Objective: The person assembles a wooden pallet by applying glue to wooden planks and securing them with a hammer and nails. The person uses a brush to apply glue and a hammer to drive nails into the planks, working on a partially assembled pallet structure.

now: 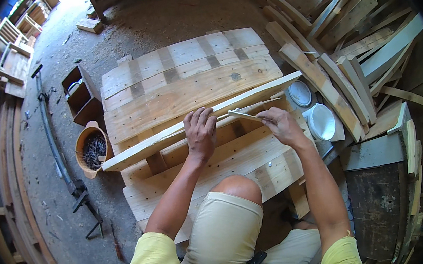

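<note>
A long pale wooden board (156, 139) is held on edge, slanting across a low slatted wooden platform (191, 78). My left hand (201, 133) grips it near its middle, fingers curled over the top edge. Between finger and thumb, my right hand (283, 124) pinches a thin flat stick (244, 115) whose tip is coated white. That tip is close to the board's near face, where a whitish streak runs along the wood; whether it touches I cannot tell. Below the board, a gap in the platform shows a crosspiece.
At the right stand a white tub (321, 122) and a round white lid (299, 94), beside stacked timber (319, 83). On the left are an orange bucket of nails (93, 149), a dark wooden box (83, 96) and a long bar clamp (55, 142) on the floor.
</note>
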Demonstrator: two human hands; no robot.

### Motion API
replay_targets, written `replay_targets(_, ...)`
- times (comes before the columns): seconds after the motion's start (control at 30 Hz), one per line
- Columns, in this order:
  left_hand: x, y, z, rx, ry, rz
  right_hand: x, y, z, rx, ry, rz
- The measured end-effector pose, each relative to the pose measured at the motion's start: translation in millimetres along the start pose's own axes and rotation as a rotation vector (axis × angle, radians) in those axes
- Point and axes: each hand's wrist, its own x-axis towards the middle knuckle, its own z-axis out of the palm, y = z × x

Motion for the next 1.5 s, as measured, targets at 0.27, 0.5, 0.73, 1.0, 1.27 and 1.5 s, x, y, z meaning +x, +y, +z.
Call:
replay_targets(0.27, -1.5, -0.4, -1.8, 0.009, -0.045, 0.009, 26.8, -33.1, -27.3, -0.494, -0.08, 0.007)
replay_targets(0.5, -0.3, 0.4, -0.5, 0.005, -0.001, 0.011, 43.5, -48.5, -33.4, -0.379, -0.214, -0.001)
replay_targets(0.73, 0.2, 0.6, -4.7, 0.014, -0.008, 0.029, 35.7, -33.9, -24.6, -0.414, -0.111, 0.037)
replay_targets(1.0, -0.3, 1.4, -3.6, 0.015, -0.03, 0.012, 40.9, -25.3, -48.3, -0.215, -0.183, 0.04)
replay_targets(1.27, -1.4, 0.8, -0.7, 0.021, 0.0, 0.012, 28.7, 11.2, -65.8, -0.474, -0.052, 0.223)
replay_targets(1.5, -1.1, 0.7, -1.1, 0.019, -0.002, 0.024, 20.8, 18.4, -65.1, -0.494, -0.057, 0.251)
